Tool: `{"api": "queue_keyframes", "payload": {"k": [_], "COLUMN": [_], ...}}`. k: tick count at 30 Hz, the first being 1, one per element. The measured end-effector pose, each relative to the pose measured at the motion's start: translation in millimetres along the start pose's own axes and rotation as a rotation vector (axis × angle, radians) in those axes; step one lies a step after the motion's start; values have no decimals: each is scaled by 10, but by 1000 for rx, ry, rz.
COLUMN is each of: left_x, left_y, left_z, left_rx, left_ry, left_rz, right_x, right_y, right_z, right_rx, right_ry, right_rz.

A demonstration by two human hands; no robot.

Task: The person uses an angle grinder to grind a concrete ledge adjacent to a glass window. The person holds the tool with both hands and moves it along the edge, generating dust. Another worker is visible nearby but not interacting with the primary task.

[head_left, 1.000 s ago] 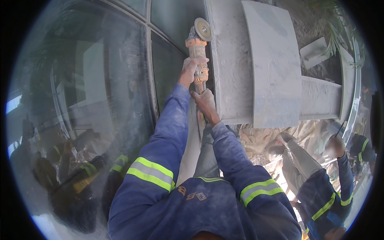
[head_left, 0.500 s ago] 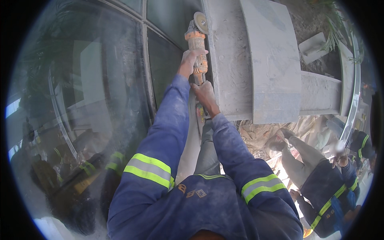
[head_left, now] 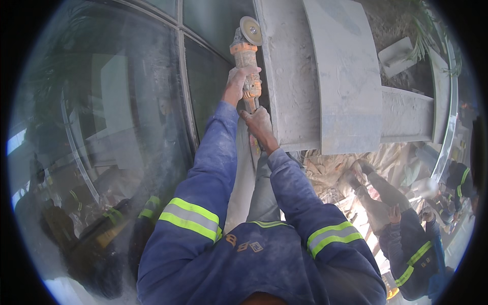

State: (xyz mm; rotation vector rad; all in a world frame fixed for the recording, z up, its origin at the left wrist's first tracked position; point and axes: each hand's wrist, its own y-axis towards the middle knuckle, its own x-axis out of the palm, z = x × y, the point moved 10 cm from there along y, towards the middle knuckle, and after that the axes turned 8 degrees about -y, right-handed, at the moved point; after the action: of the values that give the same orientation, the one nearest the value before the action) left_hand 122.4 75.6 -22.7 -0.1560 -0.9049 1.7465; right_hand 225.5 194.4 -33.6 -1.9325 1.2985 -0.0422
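Both my hands hold a dusty orange angle grinder out in front of me. My left hand is wrapped round the middle of its body. Behind it, my right hand grips the narrow rear end. A round, pale disc sits at the far end of the grinder. That disc is close to the edge of a dusty grey slab on the right. Whether it touches the edge I cannot tell. My palms and the grinder's underside are hidden.
Left of me stands a dark glass pane in a metal frame, with reflections in it. A bent grey board lies across the slab. At the lower right, a co-worker in dark blue with reflective bands is near crumpled sheeting.
The grinder and both hands have shifted slightly left and toward me, and the disc shows more of its face. The co-worker at the right has changed posture, with a raised hand showing.
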Motion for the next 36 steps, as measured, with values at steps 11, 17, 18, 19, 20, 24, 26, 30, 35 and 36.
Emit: {"api": "queue_keyframes", "payload": {"k": [11,17,18,19,20,24,26,30,35,36], "left_x": [27,7,7,-1,22,16,-13,-29,-44,-36], "left_y": [60,81,84,65,61,35,52,55,12,28], "left_z": [47,27,28,12,28,35,34,17,26,13], "left_rx": [66,42,42,42,34,45,56,29,25,16], "left_ry": [1,8,-7,-23,-13,1,3,8,-6,6], "left_rz": [-74,-49,-57,-65,-64,-53,-52,-36,-27,-20], "right_x": [70,106,95,101,99,87,98,152,140,105], "right_y": [74,134,156,142,151,90,85,112,69,60], "right_z": [71,112,110,119,126,75,81,147,108,91], "right_rx": [96,54,47,39,47,56,52,72,66,49], "right_ry": [101,75,60,45,64,76,56,40,56,72], "right_rz": [-58,-25,-27,-28,-41,-62,-46,-37,-41,-13]}}
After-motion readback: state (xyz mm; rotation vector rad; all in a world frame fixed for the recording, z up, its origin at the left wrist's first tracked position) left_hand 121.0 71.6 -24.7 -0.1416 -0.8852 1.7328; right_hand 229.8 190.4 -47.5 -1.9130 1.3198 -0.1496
